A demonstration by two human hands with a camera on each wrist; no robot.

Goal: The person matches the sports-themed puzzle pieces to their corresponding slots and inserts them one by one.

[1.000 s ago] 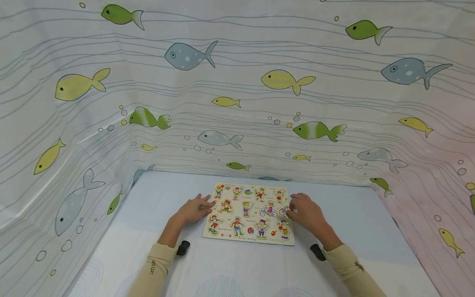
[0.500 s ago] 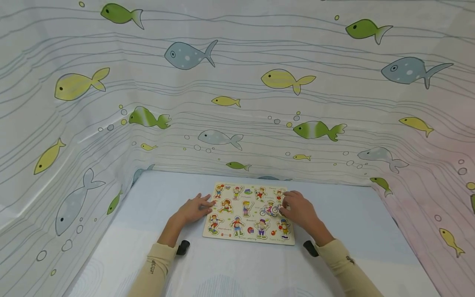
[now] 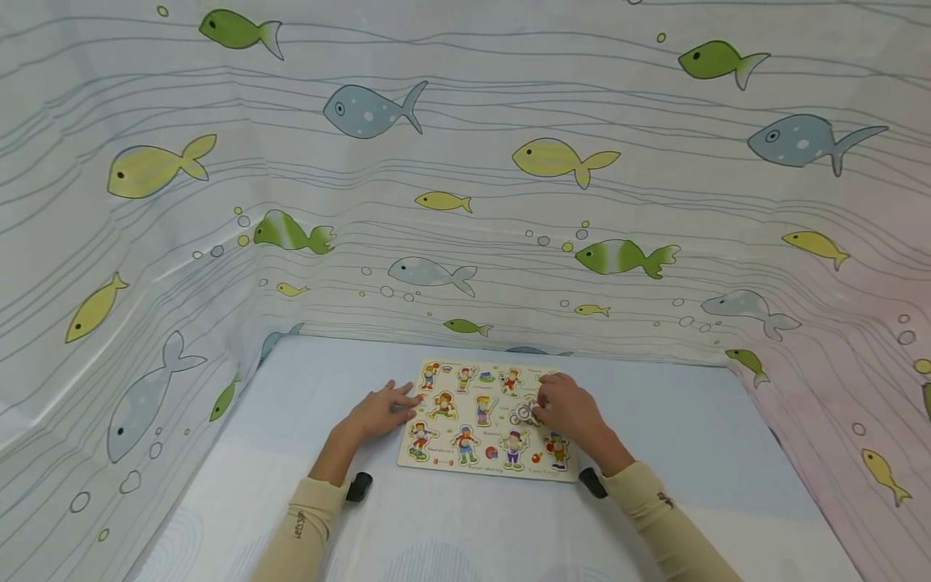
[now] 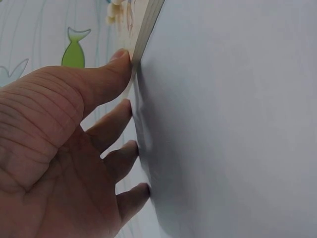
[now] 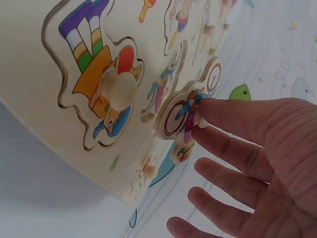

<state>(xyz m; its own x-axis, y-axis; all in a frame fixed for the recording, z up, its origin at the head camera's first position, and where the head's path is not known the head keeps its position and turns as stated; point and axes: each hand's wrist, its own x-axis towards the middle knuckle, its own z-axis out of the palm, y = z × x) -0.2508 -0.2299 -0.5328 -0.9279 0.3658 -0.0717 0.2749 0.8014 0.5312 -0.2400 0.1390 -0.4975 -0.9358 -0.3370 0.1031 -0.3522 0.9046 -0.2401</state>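
A wooden sports knob puzzle board (image 3: pixel 465 404) lies flat in front of me in the head view. My right hand (image 3: pixel 575 412) pinches the small round knob of a cyclist puzzle piece (image 5: pixel 173 119) between thumb and index finger. The other fingers spread loosely. In the right wrist view, the piece stands slightly off the board, over the cyclist picture (image 5: pixel 161 89) printed in its slot. My left hand (image 3: pixel 381 410) rests at the board's left edge. Its thumb (image 4: pixel 119 64) touches the edge, and the other fingertips meet the tabletop with fingers extended.
Other knobbed figures sit in their slots, among them a table tennis player (image 5: pixel 94 64) and a runner (image 3: pixel 442 406). The pale blue tabletop (image 3: pixel 465 525) surrounds the board. Behind it rises a fish-patterned cloth wall (image 3: pixel 465 234).
My right hand has moved left from the board's right edge, bringing the cyclist piece over the printed cyclist. The left hand and the board have stayed in place.
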